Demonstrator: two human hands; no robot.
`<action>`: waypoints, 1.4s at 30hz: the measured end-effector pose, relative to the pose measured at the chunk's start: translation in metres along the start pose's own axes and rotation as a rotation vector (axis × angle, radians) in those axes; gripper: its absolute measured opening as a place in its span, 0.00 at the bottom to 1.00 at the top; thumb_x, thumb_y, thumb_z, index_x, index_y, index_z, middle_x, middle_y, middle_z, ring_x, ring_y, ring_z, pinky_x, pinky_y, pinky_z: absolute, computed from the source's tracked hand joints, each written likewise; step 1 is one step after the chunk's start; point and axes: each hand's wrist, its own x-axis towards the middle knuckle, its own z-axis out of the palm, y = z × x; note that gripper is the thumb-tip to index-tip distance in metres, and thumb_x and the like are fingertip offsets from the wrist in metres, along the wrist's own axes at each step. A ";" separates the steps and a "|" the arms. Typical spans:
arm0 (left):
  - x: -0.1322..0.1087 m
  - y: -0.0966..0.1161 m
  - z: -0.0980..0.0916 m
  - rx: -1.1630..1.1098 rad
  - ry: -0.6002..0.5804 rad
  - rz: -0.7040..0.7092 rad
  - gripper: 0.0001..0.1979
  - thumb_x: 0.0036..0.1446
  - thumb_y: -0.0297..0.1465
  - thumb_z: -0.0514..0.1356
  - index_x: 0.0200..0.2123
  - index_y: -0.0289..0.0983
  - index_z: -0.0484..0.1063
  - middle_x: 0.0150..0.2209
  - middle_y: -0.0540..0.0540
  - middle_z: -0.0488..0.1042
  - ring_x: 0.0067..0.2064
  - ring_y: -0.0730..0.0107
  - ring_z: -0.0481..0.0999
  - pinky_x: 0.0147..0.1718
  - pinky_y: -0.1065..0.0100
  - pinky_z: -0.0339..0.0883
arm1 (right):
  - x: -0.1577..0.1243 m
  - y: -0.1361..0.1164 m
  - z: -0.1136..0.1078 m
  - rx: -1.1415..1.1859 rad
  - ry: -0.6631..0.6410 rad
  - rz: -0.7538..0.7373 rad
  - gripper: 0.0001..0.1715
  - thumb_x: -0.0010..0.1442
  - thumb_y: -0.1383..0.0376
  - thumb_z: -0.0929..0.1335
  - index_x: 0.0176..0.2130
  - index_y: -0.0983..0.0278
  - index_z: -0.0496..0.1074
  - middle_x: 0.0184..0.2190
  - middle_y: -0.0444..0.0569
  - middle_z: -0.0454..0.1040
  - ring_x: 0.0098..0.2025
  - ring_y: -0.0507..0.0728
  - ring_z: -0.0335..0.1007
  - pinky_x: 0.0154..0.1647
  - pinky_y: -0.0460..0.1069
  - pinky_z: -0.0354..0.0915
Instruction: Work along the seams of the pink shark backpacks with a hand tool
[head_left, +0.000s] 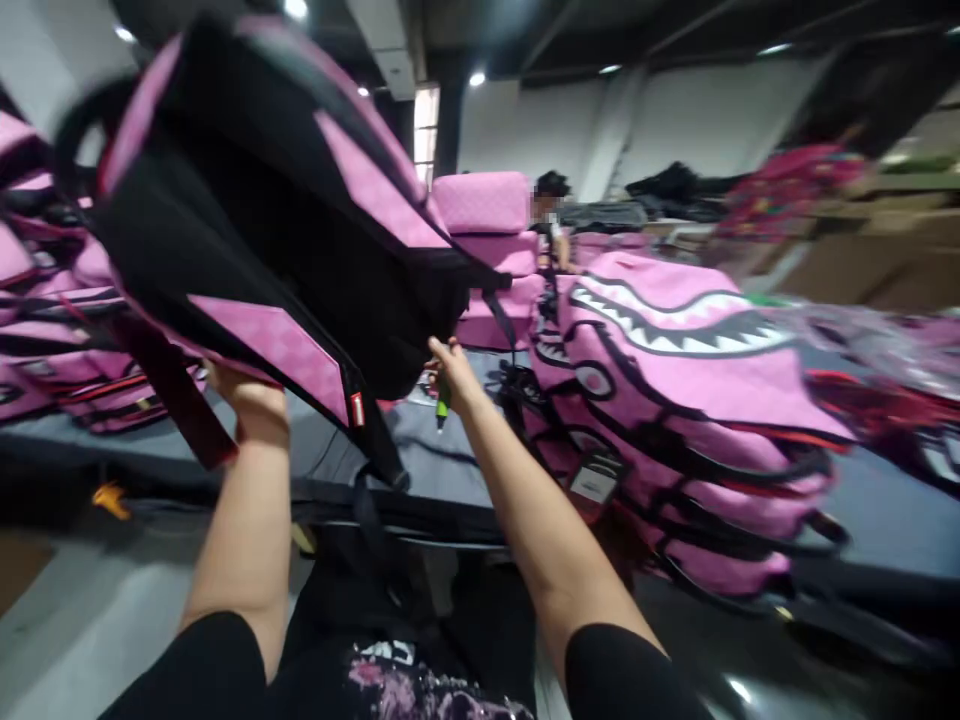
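A black and pink backpack (247, 200) is lifted and tilted in front of me, its black back panel and shoulder straps facing me. My left hand (251, 395) grips its lower edge from beneath, the fingers mostly hidden behind the pink fabric. At the bag's right lower corner is my right hand (448, 365), closed around a small green tool (442, 400) with a dark tip, its exact kind unclear. The right fingertips are close to the black fabric; whether they touch it, I cannot tell. A loose black strap (386, 440) hangs from the bag between my arms.
Pink shark-mouth backpacks (690, 350) are stacked on the grey table (885, 500) at right, one with a hang tag (596, 480). More pink bags (82, 340) lie at left and pink bags (484, 205) stand behind. Another person (551, 210) is beyond the table.
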 end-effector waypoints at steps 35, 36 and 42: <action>-0.091 -0.109 -0.022 0.838 -1.626 -0.105 0.12 0.63 0.41 0.57 0.37 0.42 0.78 0.36 0.47 0.80 0.38 0.63 0.77 0.37 0.66 0.66 | -0.099 0.138 -0.017 -0.165 -0.311 -0.014 0.27 0.65 0.46 0.63 0.50 0.62 0.74 0.40 0.51 0.79 0.42 0.57 0.76 0.46 0.54 0.71; -0.076 -0.119 -0.011 0.903 -1.550 0.043 0.13 0.65 0.40 0.55 0.41 0.42 0.78 0.41 0.45 0.80 0.44 0.60 0.77 0.43 0.63 0.67 | -0.101 0.141 -0.018 -0.256 -0.314 -0.035 0.30 0.66 0.44 0.60 0.52 0.62 0.73 0.35 0.49 0.78 0.36 0.56 0.75 0.41 0.52 0.71; -0.042 -0.201 0.069 0.976 -1.742 0.740 0.15 0.65 0.38 0.56 0.44 0.34 0.76 0.50 0.36 0.77 0.56 0.54 0.72 0.64 0.48 0.50 | -0.109 0.186 -0.014 -0.307 -0.237 -0.361 0.36 0.65 0.39 0.59 0.54 0.63 0.72 0.22 0.43 0.71 0.25 0.54 0.70 0.36 0.52 0.71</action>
